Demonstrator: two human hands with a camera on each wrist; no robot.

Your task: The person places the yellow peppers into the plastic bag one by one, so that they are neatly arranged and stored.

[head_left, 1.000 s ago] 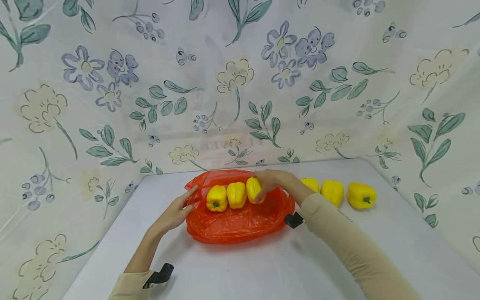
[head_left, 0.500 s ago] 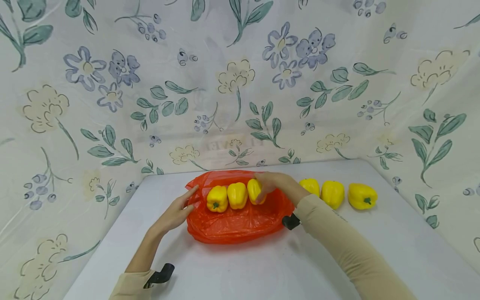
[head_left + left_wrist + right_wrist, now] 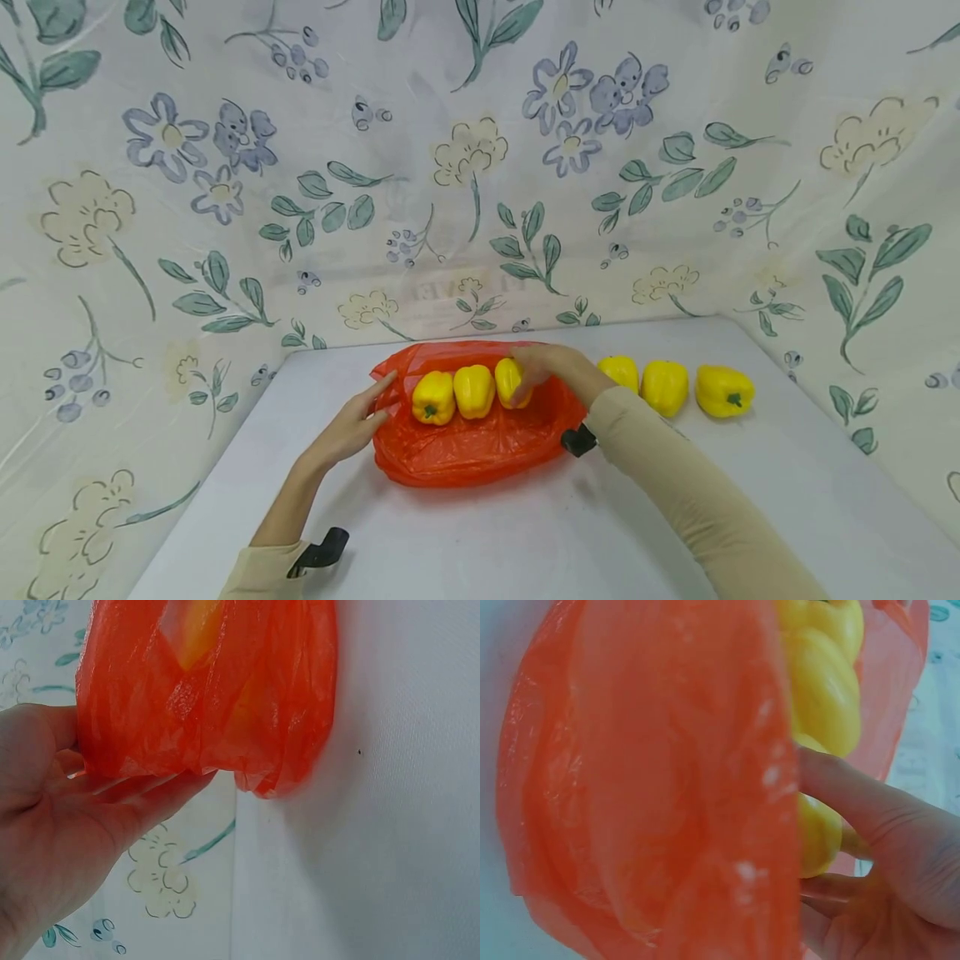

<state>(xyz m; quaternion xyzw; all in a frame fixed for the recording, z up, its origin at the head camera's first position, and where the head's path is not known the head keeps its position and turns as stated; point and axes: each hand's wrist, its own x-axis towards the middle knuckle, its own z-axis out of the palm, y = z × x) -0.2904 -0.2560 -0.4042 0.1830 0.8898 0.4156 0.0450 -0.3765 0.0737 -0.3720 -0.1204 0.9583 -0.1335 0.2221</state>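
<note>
Three yellow bell peppers sit in a row in an opened red plastic bag (image 3: 465, 467), in the head view. My right hand (image 3: 536, 367) grips the rightmost pepper (image 3: 508, 383). The right wrist view shows that hand's thumb and fingers about the pepper (image 3: 819, 836), partly hidden by the bag's red wall. Next to it are the middle pepper (image 3: 474, 392) and the left pepper (image 3: 433, 398). At the bag's left side my left hand (image 3: 348, 427) touches the plastic with extended fingers; in the left wrist view, some fingertips are hidden behind the bag (image 3: 202, 712).
More yellow peppers lie on the white table (image 3: 480, 542) right of the bag: one (image 3: 621, 371) partly hidden by the right forearm, one (image 3: 665, 387) beside it, and one (image 3: 723, 392) farther right. A flowered sheet (image 3: 465, 208) hangs behind and at the sides.
Almost nothing moves. The right wrist and sleeve shift very slightly left, while the right hand stays on the rightmost pepper in the bag. The left hand keeps its place.
</note>
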